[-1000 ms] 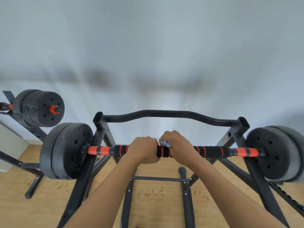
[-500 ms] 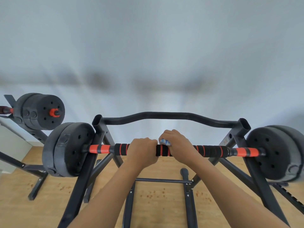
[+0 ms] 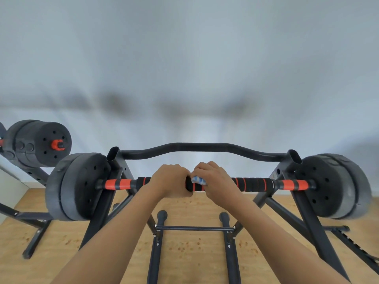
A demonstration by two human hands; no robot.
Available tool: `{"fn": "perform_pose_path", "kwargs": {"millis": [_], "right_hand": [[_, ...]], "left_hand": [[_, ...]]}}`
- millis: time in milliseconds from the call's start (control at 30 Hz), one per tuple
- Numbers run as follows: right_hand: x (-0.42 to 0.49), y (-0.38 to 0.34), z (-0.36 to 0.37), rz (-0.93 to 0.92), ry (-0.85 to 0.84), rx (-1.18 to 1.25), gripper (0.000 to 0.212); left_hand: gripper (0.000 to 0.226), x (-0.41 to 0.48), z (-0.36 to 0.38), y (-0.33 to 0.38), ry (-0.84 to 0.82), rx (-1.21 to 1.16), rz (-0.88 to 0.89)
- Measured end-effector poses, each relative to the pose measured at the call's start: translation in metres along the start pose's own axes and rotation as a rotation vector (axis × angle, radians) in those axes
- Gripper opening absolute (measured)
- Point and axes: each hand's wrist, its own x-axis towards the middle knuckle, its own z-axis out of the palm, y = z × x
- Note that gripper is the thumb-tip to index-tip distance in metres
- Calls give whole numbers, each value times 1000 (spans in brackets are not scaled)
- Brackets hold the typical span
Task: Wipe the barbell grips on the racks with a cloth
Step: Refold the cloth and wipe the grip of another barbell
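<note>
Head view, looking down over both forearms: the barbell (image 3: pixel 121 184) lies across the near rack (image 3: pixel 113 160), its foam grip (image 3: pixel 252 183) black with orange rings and running between the two uprights. The left hand (image 3: pixel 171 181) is curled over the grip just left of centre, fingers wrapped round it and knuckles up. I judge this hold is there to stop the bar rolling in its cradles while the other hand rubs. The right hand (image 3: pixel 215 179) sits just beside it, almost touching, fingers closed round a blue-and-white cloth (image 3: pixel 198 179) that is bunched against the foam. Only a small fold of the cloth shows between thumb and bar, so the wiping appears to be at the middle of the grip.

To the right, a long bare stretch of foam runs out to the orange collar (image 3: pixel 293 184) and the right weight plates (image 3: pixel 332 185), which is open room for sliding the cloth outward. To the left, the holding hand blocks the way, and beyond it the grip ends near the left weight plates (image 3: pixel 78 187). The curved crossbar (image 3: pixel 201 147) stands behind and above the knuckles, apart from them. A second barbell (image 3: pixel 39 143) rests on another rack at far left, its grip out of sight.
</note>
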Motion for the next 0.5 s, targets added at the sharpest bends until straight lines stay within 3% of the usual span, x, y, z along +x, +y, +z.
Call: {"fn": "perform_pose_path", "kwargs": {"millis": [67, 167, 367, 500], "right_hand": [[3, 3, 0, 34, -3, 30, 33], [7, 1, 2, 82, 16, 82, 31], [11, -2, 3, 106, 32, 103, 38], [12, 1, 4, 103, 30, 98, 41]], "left_hand": [[16, -6, 18, 4, 193, 167, 29], [14, -12, 36, 13, 348, 110, -49], [19, 1, 14, 13, 158, 114, -130], [15, 16, 4, 5, -72, -13, -143]]}}
